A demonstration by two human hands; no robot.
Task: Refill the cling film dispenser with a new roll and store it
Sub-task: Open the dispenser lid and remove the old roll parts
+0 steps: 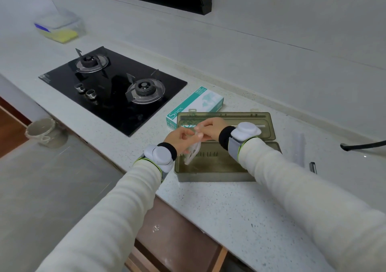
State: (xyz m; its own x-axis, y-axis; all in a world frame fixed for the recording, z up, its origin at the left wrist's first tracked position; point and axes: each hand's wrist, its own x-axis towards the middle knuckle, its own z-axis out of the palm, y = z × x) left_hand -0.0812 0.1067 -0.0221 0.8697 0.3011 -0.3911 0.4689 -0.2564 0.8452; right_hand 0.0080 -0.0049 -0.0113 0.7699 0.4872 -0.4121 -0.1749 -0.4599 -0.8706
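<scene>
Black gas hob (pixel 112 88) sits on the left of the tabletop (pixel 229 209). Next along is a teal cling film box (pixel 196 104), just behind the olive dispenser (pixel 211 176), whose lid is flipped open. Over the dispenser's left end, the left hand (pixel 179 141) has its fingers curled round a pale see-through plastic piece (pixel 193 153), and the right hand (pixel 211 129) pinches its top. Bit blurry tbh.
</scene>
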